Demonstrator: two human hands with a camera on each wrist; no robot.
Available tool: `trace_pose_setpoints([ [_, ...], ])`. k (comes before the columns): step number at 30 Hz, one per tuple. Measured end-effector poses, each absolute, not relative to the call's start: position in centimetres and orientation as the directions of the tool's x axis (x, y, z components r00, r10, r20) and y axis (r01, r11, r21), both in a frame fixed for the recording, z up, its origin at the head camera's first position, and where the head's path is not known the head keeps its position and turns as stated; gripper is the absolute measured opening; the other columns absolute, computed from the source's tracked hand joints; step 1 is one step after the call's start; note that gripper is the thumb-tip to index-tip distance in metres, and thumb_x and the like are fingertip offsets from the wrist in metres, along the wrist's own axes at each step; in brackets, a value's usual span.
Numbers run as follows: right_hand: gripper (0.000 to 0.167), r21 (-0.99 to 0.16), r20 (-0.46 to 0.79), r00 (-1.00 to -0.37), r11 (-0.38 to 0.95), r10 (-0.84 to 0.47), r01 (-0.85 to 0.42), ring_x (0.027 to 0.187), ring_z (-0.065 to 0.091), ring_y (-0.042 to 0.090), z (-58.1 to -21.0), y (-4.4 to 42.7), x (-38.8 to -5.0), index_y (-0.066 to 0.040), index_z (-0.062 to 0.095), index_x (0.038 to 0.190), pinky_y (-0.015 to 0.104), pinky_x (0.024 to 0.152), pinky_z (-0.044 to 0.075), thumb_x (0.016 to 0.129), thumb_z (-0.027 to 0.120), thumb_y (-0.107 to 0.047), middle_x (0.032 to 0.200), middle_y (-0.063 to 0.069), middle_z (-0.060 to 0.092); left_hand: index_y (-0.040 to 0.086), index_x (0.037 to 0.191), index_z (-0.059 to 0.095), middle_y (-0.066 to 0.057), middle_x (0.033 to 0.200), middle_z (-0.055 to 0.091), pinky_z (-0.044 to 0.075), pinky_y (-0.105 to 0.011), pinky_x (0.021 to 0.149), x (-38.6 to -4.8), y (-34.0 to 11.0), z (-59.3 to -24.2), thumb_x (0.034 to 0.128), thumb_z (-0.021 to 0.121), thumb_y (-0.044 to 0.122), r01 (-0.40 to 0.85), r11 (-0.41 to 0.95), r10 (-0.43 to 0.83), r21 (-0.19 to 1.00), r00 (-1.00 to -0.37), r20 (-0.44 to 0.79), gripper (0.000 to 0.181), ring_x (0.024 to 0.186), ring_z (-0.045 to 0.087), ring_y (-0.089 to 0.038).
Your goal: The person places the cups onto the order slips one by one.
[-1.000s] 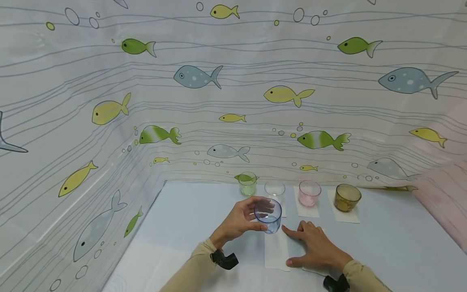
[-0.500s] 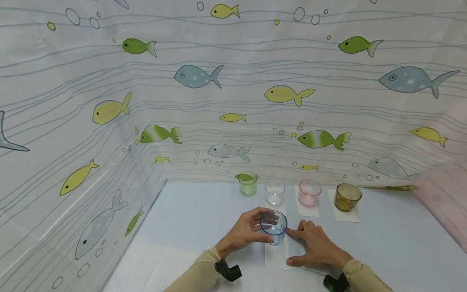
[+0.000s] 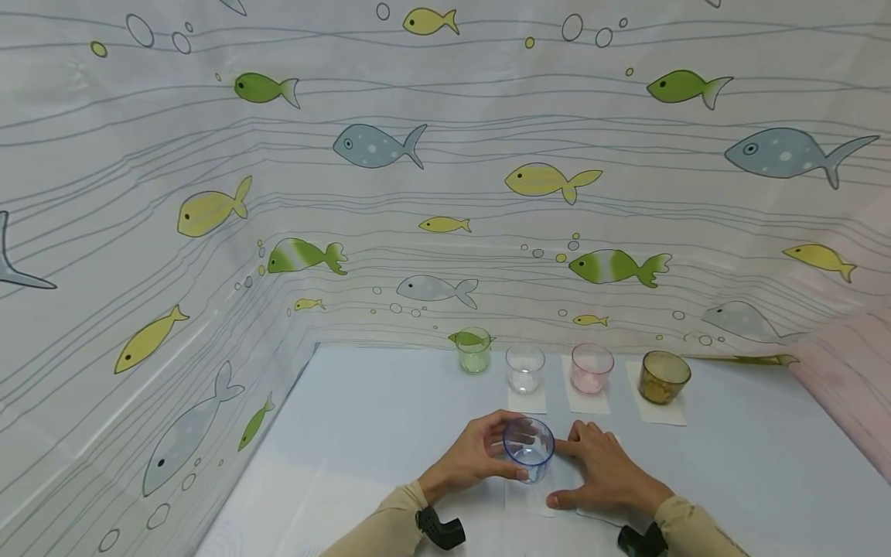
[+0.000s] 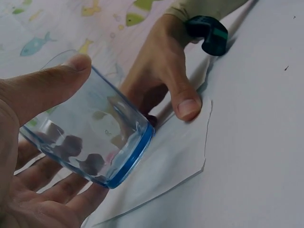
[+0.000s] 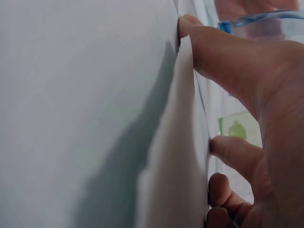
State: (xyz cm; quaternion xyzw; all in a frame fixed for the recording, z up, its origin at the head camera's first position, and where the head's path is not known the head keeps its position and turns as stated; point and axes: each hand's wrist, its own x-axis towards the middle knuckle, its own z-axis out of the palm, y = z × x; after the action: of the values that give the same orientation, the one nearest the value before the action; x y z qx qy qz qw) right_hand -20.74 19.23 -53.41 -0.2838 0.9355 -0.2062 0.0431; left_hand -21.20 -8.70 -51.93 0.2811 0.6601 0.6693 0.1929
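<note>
A clear blue drinking glass [image 3: 531, 463] with a darker blue rim is held by my left hand [image 3: 468, 458], thumb on the near side and fingers behind. It is above a white paper strip [image 3: 518, 501]; whether its base touches the paper cannot be told. My right hand [image 3: 604, 472] rests on the table beside the glass, index finger and thumb spread at the strip's right edge. The left wrist view shows the glass [image 4: 102, 123] tilted in that view and the right thumb on the paper [image 4: 175, 166]. In the right wrist view, another paper's edge [image 5: 175, 128] lifts near the thumb.
Along the back of the white table [image 3: 334, 433] stand a green glass [image 3: 474, 357], a clear glass [image 3: 525, 373], a pink glass [image 3: 592, 375] and an amber glass [image 3: 663, 383]. Paper strips lie under the clear, pink and amber ones. A fish-patterned curtain [image 3: 445, 186] hangs behind.
My left hand has brought the blue glass down toward me and slightly right, over the strip and close to the right index finger. The right hand has stayed in place.
</note>
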Motion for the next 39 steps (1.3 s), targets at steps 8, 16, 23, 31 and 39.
trace_pose_setpoints([
  [8, 0.091, -0.405, 0.089, -0.822, 0.734, -0.563, -0.546, 0.093, 0.037, 0.008, -53.6, 19.3, -20.7, -0.014, 0.073, 0.135, 0.028, 0.075, 0.029, 0.074, 0.079, -0.080, 0.099, -0.011, 0.042, -0.001, 0.148, 0.050, -0.028, 0.148, 0.057, 0.053, -0.036, 0.115, -21.2, -8.6, -52.8, 0.0826, 0.083, -0.009, 0.111, -0.062, 0.634, 0.992, -0.763, 0.125, 0.074, 0.139, 0.059, -0.037],
  [16, 0.090, -0.389, 0.127, -0.814, 0.726, -0.567, -0.567, 0.091, 0.036, 0.007, -53.9, 19.4, -20.7, -0.014, 0.075, 0.134, 0.027, 0.073, 0.028, 0.073, 0.079, -0.081, 0.098, -0.012, 0.041, -0.001, 0.149, 0.049, -0.027, 0.148, 0.056, 0.051, -0.039, 0.116, -21.1, -8.3, -53.4, 0.0812, 0.082, -0.014, 0.115, -0.078, 0.647, 0.990, -0.750, 0.138, 0.076, 0.140, 0.057, -0.042],
  [23, 0.090, -0.390, 0.101, -0.820, 0.735, -0.564, -0.554, 0.091, 0.037, 0.007, -53.6, 19.4, -20.7, -0.016, 0.073, 0.136, 0.027, 0.073, 0.028, 0.073, 0.079, -0.080, 0.097, -0.011, 0.041, 0.000, 0.148, 0.049, -0.025, 0.149, 0.056, 0.050, -0.038, 0.118, -21.4, -8.4, -53.6, 0.0825, 0.082, -0.012, 0.152, -0.055, 0.661, 0.987, -0.736, 0.150, 0.074, 0.140, 0.057, -0.039],
  [31, 0.095, -0.378, 0.064, -0.820, 0.747, -0.568, -0.547, 0.092, 0.038, 0.007, -53.0, 19.3, -20.8, -0.015, 0.072, 0.138, 0.027, 0.074, 0.029, 0.073, 0.078, -0.082, 0.098, -0.011, 0.042, 0.004, 0.147, 0.051, -0.019, 0.149, 0.057, 0.050, -0.036, 0.118, -21.5, -8.5, -53.3, 0.0838, 0.083, -0.009, 0.136, -0.020, 0.662, 0.991, -0.741, 0.115, 0.072, 0.140, 0.058, -0.032],
  [39, 0.094, -0.411, 0.040, -0.807, 0.727, -0.589, -0.551, 0.093, 0.038, 0.008, -52.7, 19.7, -21.0, -0.015, 0.071, 0.140, 0.028, 0.079, 0.031, 0.071, 0.082, -0.079, 0.099, -0.010, 0.043, 0.004, 0.148, 0.050, -0.017, 0.149, 0.057, 0.050, -0.034, 0.117, -21.3, -8.4, -53.0, 0.0833, 0.083, -0.010, 0.125, 0.000, 0.658, 0.992, -0.747, 0.094, 0.074, 0.141, 0.058, -0.032],
])
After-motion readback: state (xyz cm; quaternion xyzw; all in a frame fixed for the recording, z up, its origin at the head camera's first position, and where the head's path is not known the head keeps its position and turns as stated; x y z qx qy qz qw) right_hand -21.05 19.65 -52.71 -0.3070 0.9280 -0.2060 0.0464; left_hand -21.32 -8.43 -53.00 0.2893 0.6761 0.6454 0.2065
